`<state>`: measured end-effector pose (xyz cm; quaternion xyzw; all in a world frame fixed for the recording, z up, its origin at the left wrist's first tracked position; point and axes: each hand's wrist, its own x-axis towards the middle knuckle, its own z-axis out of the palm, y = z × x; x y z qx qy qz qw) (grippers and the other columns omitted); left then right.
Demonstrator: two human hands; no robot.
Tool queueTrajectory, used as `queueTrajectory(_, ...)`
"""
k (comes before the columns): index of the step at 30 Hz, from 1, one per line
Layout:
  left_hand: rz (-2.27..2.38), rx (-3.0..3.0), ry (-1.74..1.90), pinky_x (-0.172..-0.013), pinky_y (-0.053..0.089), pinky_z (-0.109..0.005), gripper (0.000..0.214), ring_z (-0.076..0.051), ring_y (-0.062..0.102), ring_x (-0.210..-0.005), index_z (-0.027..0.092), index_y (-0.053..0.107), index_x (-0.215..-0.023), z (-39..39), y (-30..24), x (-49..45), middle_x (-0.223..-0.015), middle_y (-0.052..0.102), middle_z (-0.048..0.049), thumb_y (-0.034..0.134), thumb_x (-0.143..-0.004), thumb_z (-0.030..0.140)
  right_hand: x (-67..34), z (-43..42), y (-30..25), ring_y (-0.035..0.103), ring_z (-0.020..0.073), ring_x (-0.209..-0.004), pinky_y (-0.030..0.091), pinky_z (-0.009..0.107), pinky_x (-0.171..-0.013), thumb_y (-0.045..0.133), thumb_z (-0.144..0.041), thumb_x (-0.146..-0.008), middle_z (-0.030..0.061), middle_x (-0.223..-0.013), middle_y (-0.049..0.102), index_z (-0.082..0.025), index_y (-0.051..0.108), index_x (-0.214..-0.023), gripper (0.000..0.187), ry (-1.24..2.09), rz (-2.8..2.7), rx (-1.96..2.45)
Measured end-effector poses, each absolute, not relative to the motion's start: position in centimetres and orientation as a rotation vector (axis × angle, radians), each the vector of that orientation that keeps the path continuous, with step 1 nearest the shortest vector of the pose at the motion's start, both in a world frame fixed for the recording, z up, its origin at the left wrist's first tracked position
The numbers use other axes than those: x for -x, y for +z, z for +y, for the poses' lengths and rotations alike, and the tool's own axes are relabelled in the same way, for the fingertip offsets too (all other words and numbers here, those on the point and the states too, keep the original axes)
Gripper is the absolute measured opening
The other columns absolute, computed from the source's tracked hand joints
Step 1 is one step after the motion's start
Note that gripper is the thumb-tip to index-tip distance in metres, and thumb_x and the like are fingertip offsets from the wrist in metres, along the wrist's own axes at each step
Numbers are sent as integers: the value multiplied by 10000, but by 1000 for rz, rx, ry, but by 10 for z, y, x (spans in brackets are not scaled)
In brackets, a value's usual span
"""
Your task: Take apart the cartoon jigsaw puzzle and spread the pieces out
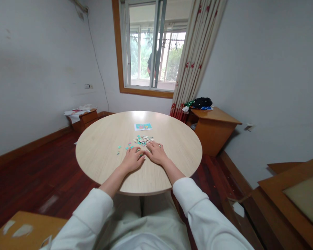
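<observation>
A loose pile of small jigsaw puzzle pieces, some teal and some pale, lies near the middle of the round table. My left hand rests just in front of the pile, fingers bent and thumb apart. My right hand lies palm down at the pile's right front edge, its fingers spread over the nearest pieces. The thumbs nearly meet between the hands. Whatever is under the fingertips is mostly hidden. A few separate teal pieces are to the left of my left hand.
Beyond the pile lies a picture card in blue and yellow. A wooden cabinet with cloths on top stands at the back right. Papers cover a low wooden stand at the left. Past the window, a person is partly visible.
</observation>
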<state>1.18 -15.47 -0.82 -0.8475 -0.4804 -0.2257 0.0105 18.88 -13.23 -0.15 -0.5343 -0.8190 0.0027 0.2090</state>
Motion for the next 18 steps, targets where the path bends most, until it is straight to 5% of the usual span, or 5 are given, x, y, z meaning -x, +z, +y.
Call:
queueTrajectory(3, -1570, 2625, -576, -1068, 212, -605, 416, -311, 430, -1251, 222, 541, -1252, -156, -8, -14, -1310, 503, -148, 428, -899, 412, -187, -130, -1, 245, 263, -1382, 173, 511, -1076, 337, -514, -931, 99, -1483, 349, -242, 408, -1380, 530, 52, -2350, 1580)
queueTrajectory(8, -1561, 2626, -571, -1074, 198, -607, 377, -302, 447, -1234, 221, 579, -1186, -155, -10, -14, -1285, 519, -141, 439, -892, 410, -186, -128, 0, 203, 282, -1397, 132, 528, -1094, 293, -566, -923, 78, -1493, 334, -274, 403, -1390, 562, 110, -2395, 1620)
queueTrajectory(18, -1498, 2654, -781, -1072, 252, -564, 305, -246, 517, -1150, 182, 648, -1000, -152, -8, -11, -1181, 594, -129, 374, -915, 286, -190, -132, -1, 302, 237, -1344, 196, 473, -1075, 421, -395, -917, 67, -1407, 449, -268, 569, -1223, 363, 23, -2311, 1471)
